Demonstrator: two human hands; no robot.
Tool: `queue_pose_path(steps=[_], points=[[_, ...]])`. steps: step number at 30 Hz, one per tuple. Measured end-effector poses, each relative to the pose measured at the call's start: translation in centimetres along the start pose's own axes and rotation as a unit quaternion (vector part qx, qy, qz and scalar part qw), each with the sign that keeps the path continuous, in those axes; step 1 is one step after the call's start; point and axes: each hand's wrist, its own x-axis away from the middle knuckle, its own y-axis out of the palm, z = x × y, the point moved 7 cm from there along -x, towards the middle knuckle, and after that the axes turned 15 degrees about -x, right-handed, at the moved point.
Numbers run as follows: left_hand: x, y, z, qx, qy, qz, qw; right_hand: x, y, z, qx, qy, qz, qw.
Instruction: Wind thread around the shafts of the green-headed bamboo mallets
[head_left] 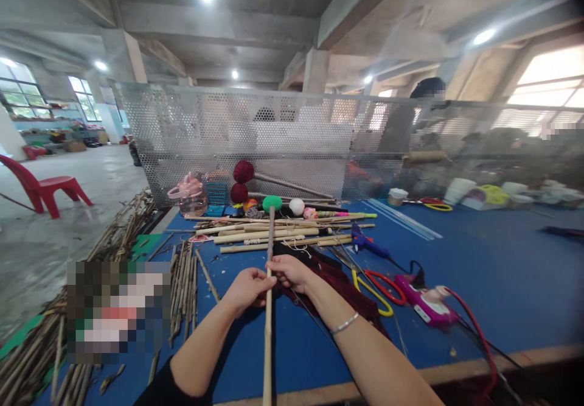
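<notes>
two hands, left (250,288) and right (290,273), grip one long stick (269,308) above the blue table (493,260).

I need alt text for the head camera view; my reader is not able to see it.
A person's left hand and right hand hold a long stick above a blue table, with a green ball at its far end. Around them lie pale sticks, brown twigs and a blue glue gun; a perforated metal screen stands behind.
</notes>
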Motion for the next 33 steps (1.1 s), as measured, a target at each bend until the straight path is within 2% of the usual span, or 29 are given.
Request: queue_pose_path(steps=[2, 3, 7, 9, 12, 15, 17, 21, 24, 26, 30, 33], points=[[-0.1, -0.4, 0.1, -0.008, 0.02, 0.027, 0.999, 0.1, 0.0, -0.1, -0.006, 0.002, -0.003, 1.0], [-0.1, -0.2, 0.2, 0.005, 0.025, 0.016, 1.0, 0.2, 0.1, -0.1, -0.019, 0.007, -0.012, 1.0], [0.4, 1.4, 0.8, 0.085, 0.016, -0.09, 0.992, 0.4, 0.4, -0.2, -0.07, 0.024, -0.059, 0.996], [0.5, 1.7, 0.6, 0.089, -0.004, -0.106, 0.99, 0.3, 0.2, 0.0, -0.06, 0.019, -0.051, 0.997], [0.3, 1.1, 0.0, 0.033, -0.015, -0.051, 0.998, -0.1, 0.0, 0.2, -0.028, 0.001, -0.021, 0.999], [0.0, 0.2, 0.1, -0.006, 0.01, 0.01, 1.0, -0.3, 0.1, 0.3, -0.016, -0.006, -0.013, 1.0], [0.1, 0.4, 0.3, 0.016, 0.014, -0.002, 1.0, -0.2, 0.3, 0.2, -0.034, 0.002, -0.027, 0.999], [0.6, 1.3, 1.0, 0.107, 0.009, -0.077, 0.991, 0.2, 0.5, -0.2, -0.078, 0.016, -0.064, 0.995], [0.8, 1.4, 1.0, 0.116, -0.002, -0.099, 0.988, 0.1, 0.4, -0.1, -0.067, 0.013, -0.071, 0.995], [0.6, 1.2, 0.5, 0.074, -0.013, -0.078, 0.994, -0.1, 0.4, 0.1, -0.046, 0.006, -0.061, 0.997], [0.0, 0.0, 0.2, -0.005, 0.014, 0.012, 1.0, -0.3, 0.3, 0.2, -0.01, -0.009, -0.03, 0.999], [0.0, 0.2, 0.3, 0.051, 0.013, -0.016, 0.998, -0.1, 0.7, 0.1, -0.031, -0.002, -0.054, 0.998]])
